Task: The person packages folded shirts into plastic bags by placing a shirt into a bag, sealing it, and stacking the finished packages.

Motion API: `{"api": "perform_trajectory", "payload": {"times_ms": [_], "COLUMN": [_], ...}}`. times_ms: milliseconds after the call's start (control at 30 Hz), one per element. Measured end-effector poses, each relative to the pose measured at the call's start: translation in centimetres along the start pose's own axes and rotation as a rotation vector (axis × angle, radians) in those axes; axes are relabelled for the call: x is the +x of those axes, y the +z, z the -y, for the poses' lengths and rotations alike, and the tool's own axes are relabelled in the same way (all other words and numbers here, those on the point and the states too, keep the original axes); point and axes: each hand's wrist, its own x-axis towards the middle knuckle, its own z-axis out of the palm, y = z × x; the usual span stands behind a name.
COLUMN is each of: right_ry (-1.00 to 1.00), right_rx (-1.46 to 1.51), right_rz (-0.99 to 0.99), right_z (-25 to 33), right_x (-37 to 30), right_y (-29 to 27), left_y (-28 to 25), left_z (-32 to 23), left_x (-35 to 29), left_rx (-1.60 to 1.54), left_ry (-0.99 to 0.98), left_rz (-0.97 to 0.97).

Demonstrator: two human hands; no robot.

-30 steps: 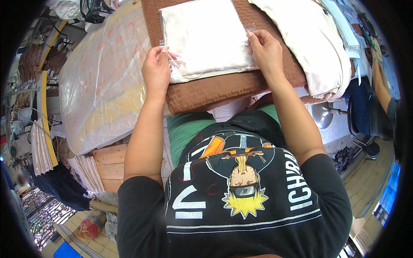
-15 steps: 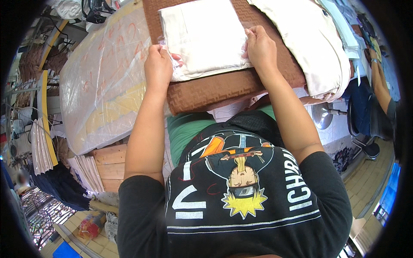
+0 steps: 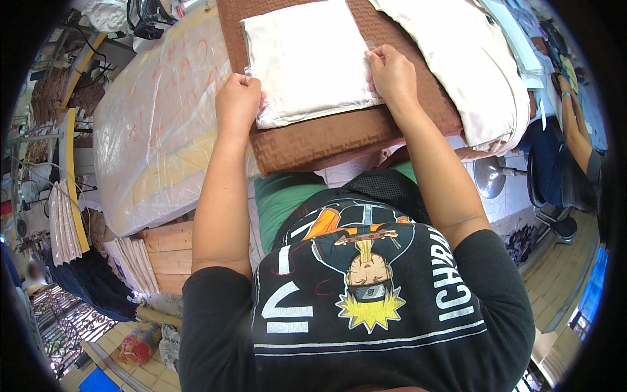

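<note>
A folded white garment in a clear plastic bag (image 3: 310,62) lies flat on a brown patterned cloth cover (image 3: 326,140). My left hand (image 3: 238,101) is closed at the bag's left edge, fingers curled with the tips partly hidden behind the hand. At the right edge, my right hand (image 3: 392,72) pinches the bag's plastic between thumb and fingers. Both forearms reach forward from the lower part of the view.
Cream garments (image 3: 470,72) are stacked to the right, with light blue ones (image 3: 522,46) beyond. A plastic-wrapped slab (image 3: 157,130) stands at left. At far right, another person's arm (image 3: 575,130) shows. A round metal stool base (image 3: 490,176) is below.
My left hand has shifted slightly left and down, and its fingers have curled in closer. My right hand has moved a little down and left along the bag's edge.
</note>
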Motion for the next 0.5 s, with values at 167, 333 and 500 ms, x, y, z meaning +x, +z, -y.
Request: {"api": "perform_trajectory", "payload": {"times_ms": [167,333,500], "right_ry": [-0.111,-0.072,-0.138], "right_rx": [-0.105,-0.078,-0.117], "right_rz": [-0.074,-0.057,-0.116], "right_z": [-1.4,-0.9,-1.8], "right_x": [0.9,0.6,1.0], "right_y": [0.6,0.4,0.9], "left_y": [0.0,5.2,6.8], "left_z": [-2.4,-5.1,-4.9], "left_x": [-1.7,-2.6,-3.8], "left_rx": [0.456,0.531,0.614], "left_ry": [0.366,0.848,0.940], "left_rz": [-0.422,-0.200,-0.200]}}
